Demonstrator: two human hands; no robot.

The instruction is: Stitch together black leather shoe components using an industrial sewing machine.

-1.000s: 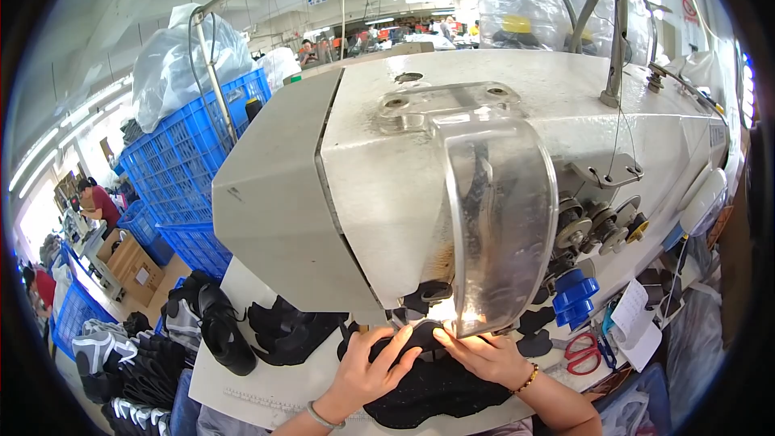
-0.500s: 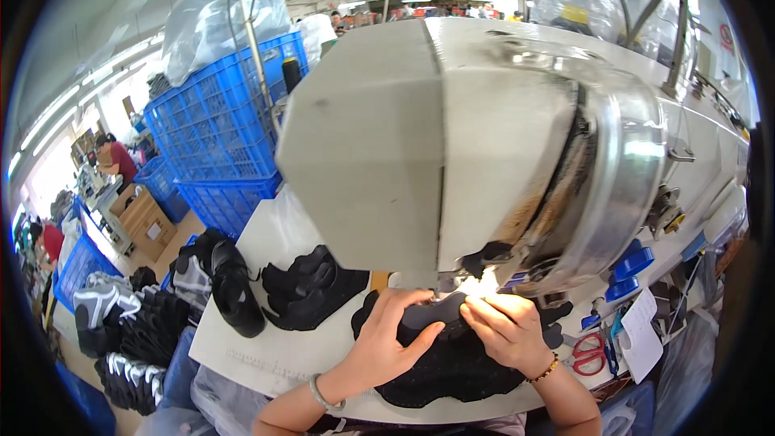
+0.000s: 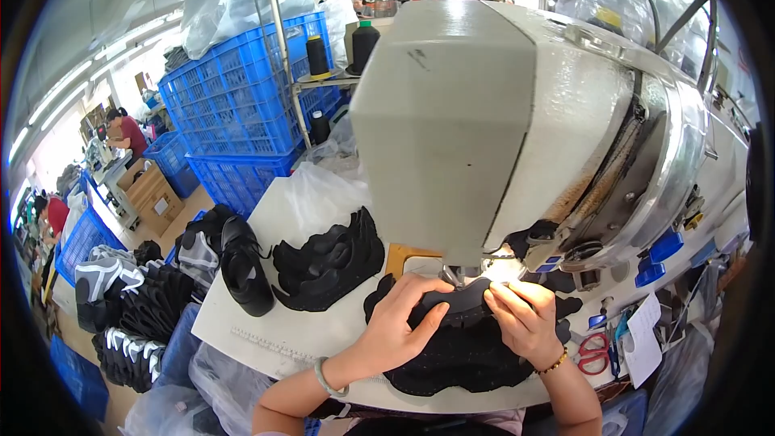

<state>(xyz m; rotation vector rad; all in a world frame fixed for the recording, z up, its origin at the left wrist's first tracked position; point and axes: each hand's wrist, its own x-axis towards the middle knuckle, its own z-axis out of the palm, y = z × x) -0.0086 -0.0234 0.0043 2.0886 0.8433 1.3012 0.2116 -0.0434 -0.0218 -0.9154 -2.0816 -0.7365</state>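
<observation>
Both hands are at the needle area of a large cream sewing machine [image 3: 444, 145], where a bright lamp shines. My left hand [image 3: 401, 324] grips the left side of a black shoe upper piece [image 3: 467, 303], its thumb and fingers apart across the edge. At the right end of the same piece, my right hand [image 3: 526, 323] pinches the edge with bunched fingertips. More black upper material [image 3: 456, 359] spreads on the table below both hands; where it joins the held piece is unclear. The fingers partly cover the held edge.
Stacked black pieces [image 3: 331, 262] and a black shoe [image 3: 245, 270] are left on the white table [image 3: 242, 347]. Red-handled scissors [image 3: 593, 354] and a paper sheet [image 3: 643, 339] lie right. Blue crates [image 3: 230, 97], thread spools [image 3: 365, 47] and shoe bundles [image 3: 133, 311] stand beyond; people work farther left.
The view has shifted, so the machine head appears farther right and thread spools show behind it. Both hands keep hold of the black piece, which sits slightly farther right in the picture.
</observation>
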